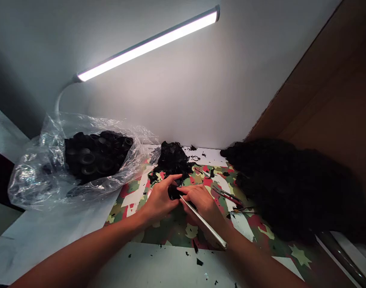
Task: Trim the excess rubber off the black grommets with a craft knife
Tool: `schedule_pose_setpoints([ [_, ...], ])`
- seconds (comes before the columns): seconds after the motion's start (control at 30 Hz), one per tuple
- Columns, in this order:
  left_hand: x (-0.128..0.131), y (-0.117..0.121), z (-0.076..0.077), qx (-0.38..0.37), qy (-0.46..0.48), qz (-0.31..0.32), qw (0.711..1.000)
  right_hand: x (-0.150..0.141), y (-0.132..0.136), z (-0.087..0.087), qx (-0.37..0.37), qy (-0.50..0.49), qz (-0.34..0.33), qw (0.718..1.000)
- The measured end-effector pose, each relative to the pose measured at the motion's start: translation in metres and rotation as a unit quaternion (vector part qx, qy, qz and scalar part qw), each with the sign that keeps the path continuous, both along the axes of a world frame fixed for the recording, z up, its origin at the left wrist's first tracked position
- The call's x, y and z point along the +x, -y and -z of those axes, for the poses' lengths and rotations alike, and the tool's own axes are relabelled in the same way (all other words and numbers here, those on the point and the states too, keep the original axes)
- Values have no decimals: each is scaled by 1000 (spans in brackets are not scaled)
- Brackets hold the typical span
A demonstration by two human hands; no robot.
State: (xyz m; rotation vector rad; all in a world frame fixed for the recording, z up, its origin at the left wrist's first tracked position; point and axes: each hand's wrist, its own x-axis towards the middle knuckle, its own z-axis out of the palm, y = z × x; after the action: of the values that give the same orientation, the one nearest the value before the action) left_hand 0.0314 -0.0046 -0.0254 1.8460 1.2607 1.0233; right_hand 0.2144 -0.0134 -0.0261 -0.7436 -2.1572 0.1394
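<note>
Both hands meet on the camouflage-patterned mat (131,196): my left hand (160,200) pinches a small black rubber part (173,193), dark and matte. My right hand (202,204) grips a slim metal tool (204,223) whose tip touches that part.

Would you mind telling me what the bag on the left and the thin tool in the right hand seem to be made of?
The bag looks like thin clear plastic film: see-through, crinkled, with glinting highlights. The tool in the right hand looks like bare metal, probably steel: a slim, straight, silvery shaft with a dull sheen.
</note>
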Motion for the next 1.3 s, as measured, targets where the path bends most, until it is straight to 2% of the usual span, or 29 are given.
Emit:
schedule_pose_setpoints([
  [0.1, 1, 2, 0, 20, 1, -3, 1000, -4, 1, 3, 42, 5, 5, 999],
  [0.17, 1, 5, -2, 20, 22, -7, 1000, -5, 1, 3, 43, -2, 29, 999],
  [0.27, 3, 8, -6, 9, 69, -1, 998, -1, -3, 3, -11, -26, 101, 994],
  [0.33, 4, 8, -6, 2, 82, 6, 997, 3, -6, 2, -67, -50, 126, 988],
  [0.43, 5, 5, 0, 7, 66, -17, 998, 8, -8, 1, -113, -72, 119, 984],
  [0.53, 4, 0, 4, 26, 56, -57, 996, 8, -5, -1, -99, -62, 91, 989],
  [0.7, 2, 0, 0, -29, 51, -3, 998, 8, -1, -1, -115, -54, 48, 991],
  [0.87, 2, 3, -4, -40, 47, -12, 998, 9, -2, 3, -136, -58, 55, 988],
  [1.03, 1, 0, 2, -15, 40, -17, 999, 7, 0, 1, -137, -53, 50, 988],
  [1.17, 1, 0, 8, 11, 72, -10, 997, 2, 5, -4, -138, -55, 81, 986],
  [1.3, 4, 5, 4, 17, 168, 26, 985, 4, -5, 0, -169, -52, 149, 973],
])
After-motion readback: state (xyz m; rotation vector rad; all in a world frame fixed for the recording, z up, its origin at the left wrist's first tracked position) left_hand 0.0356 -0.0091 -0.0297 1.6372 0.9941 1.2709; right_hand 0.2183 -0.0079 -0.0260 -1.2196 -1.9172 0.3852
